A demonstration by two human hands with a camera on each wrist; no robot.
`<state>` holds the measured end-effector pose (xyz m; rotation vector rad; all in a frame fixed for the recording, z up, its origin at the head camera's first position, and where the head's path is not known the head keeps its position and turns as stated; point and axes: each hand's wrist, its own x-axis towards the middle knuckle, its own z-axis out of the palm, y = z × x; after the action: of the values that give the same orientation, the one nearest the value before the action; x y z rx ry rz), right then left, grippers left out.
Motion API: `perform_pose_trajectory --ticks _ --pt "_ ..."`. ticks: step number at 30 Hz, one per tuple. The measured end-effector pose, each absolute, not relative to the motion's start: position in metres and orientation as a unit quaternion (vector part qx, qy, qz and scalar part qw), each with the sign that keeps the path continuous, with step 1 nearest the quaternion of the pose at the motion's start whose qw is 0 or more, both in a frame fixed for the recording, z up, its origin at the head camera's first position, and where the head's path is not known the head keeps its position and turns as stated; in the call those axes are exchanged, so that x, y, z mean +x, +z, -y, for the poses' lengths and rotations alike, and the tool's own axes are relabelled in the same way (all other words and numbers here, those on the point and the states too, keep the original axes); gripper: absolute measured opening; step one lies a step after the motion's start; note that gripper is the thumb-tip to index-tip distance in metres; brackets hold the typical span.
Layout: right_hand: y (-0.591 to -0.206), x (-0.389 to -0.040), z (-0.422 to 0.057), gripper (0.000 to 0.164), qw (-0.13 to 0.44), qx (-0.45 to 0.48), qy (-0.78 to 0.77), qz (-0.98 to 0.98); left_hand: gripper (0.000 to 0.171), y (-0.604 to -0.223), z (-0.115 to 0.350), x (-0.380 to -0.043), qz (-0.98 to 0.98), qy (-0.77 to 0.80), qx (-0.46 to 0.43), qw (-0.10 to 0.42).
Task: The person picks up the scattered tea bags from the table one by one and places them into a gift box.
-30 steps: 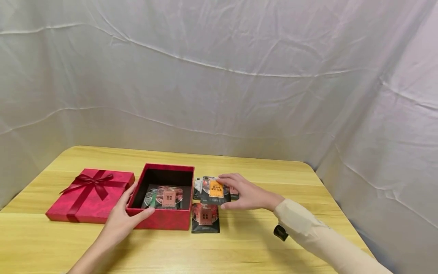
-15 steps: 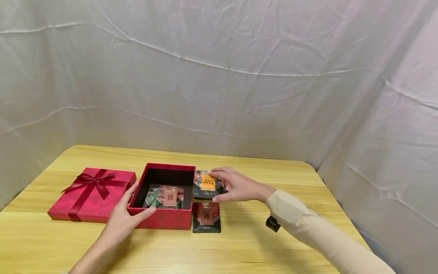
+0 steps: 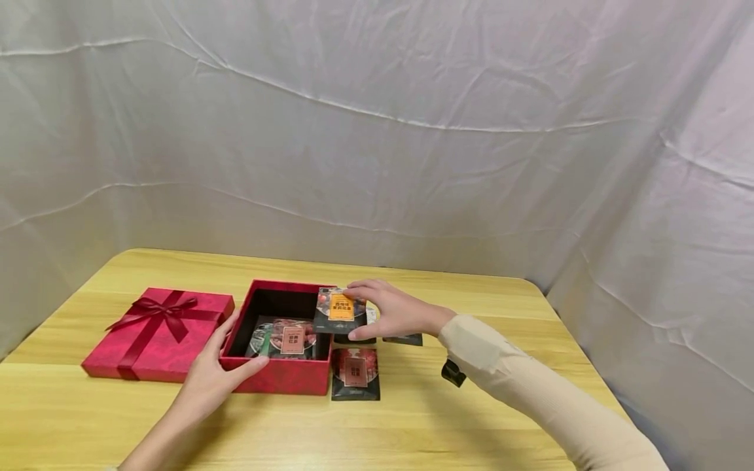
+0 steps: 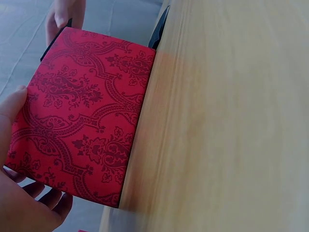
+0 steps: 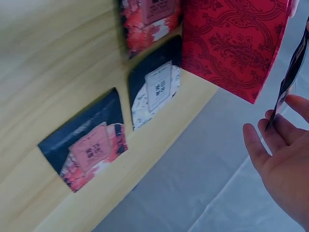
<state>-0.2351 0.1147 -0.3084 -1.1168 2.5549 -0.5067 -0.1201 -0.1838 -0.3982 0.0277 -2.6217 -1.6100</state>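
In the head view a red patterned gift box (image 3: 277, 379) stands uncovered, with a few dark tea sachets (image 3: 294, 341) lying on its floor. My left hand (image 3: 215, 373) holds the box at its front left corner, thumb over the front rim and fingers along the left side. My right hand (image 3: 397, 313) pinches a dark tea sachet with an orange label (image 3: 340, 307), thumb at the lower edge and fingers at the upper. This sachet overlaps the right rim of the box. The right wrist view shows the held sachet (image 5: 288, 72) edge-on, raised above the table.
The red lid (image 3: 159, 337) with its dark ribbon bow lies left of the box. Right of the box lie a sachet with a reddish label (image 3: 355, 374), a white-labelled sachet (image 5: 157, 87) and a pink-labelled sachet (image 5: 91, 147). A pale curtain (image 3: 377, 131) hangs behind the table.
My right hand has carried the orange-labelled sachet leftward, from above the other sachets to the box's right rim. The left hand has stayed on the box.
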Motion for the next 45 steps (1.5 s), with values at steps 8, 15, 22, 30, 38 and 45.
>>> perform_pose_trajectory --ticks 8,15,22,30,38,45 --pt "-0.307 -0.241 -0.099 0.075 0.168 -0.402 -0.167 -0.884 0.095 -0.399 0.181 -0.120 0.851 -0.525 0.009 0.030" --pt "-0.307 -0.244 -0.085 0.075 0.167 -0.403 -0.148 -0.887 0.096 -0.399 0.181 -0.120 0.850 -0.526 0.009 0.028" --pt "-0.305 -0.246 -0.069 0.076 0.161 -0.410 -0.146 -0.886 0.097 -0.398 0.182 -0.121 0.849 -0.527 0.009 0.028" --pt "-0.310 -0.250 -0.054 0.075 0.151 -0.419 -0.133 -0.885 0.096 -0.397 0.184 -0.121 0.846 -0.532 0.010 0.027" --pt "-0.318 -0.249 -0.040 0.078 0.146 -0.423 -0.105 -0.888 0.096 -0.398 0.185 -0.120 0.843 -0.538 0.013 0.021" --pt "-0.317 -0.245 -0.029 0.078 0.152 -0.434 -0.085 -0.884 0.096 -0.397 0.185 -0.121 0.844 -0.536 0.014 0.018"
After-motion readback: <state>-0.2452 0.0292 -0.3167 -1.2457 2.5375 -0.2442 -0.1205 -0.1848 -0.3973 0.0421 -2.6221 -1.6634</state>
